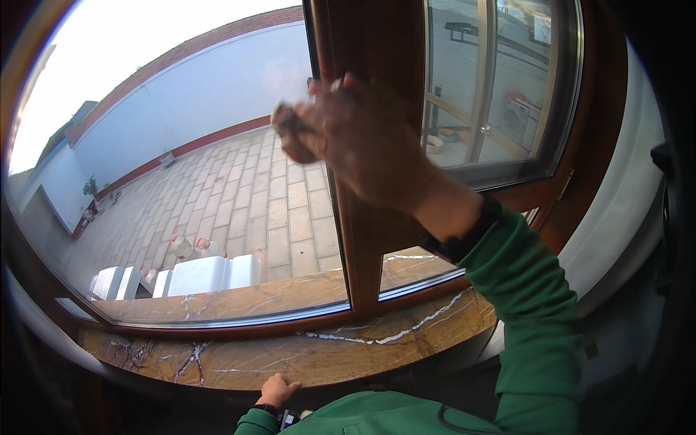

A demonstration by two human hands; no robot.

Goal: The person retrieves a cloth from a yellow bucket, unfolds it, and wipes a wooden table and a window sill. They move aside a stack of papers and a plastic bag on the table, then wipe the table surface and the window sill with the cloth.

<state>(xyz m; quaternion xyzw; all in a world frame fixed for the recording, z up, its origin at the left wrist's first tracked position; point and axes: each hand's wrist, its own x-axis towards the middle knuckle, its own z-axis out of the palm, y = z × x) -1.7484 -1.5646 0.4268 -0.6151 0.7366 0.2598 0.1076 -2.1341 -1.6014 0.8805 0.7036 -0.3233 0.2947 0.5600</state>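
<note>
My right hand (353,141) is raised at the left edge of the brown window frame (364,272), beside the large glass pane (217,70). Its fingers are bent around a small greyish wad (292,118), perhaps cloth; motion blur hides its shape. Beside the fingertips, a skin-toned patch on the glass seems to be their reflection. Low in the view, my left hand (279,390) rests on the front edge of the brown marble windowsill (261,359), thumb apart and nothing seen in it.
A hinged, screened window sash (462,174) stands to the right. Through the glass I see a paved yard (244,190), white box-like containers (198,276) and clear plastic jugs (182,247) with red parts. A pale curved wall edge (614,228) bounds the right side.
</note>
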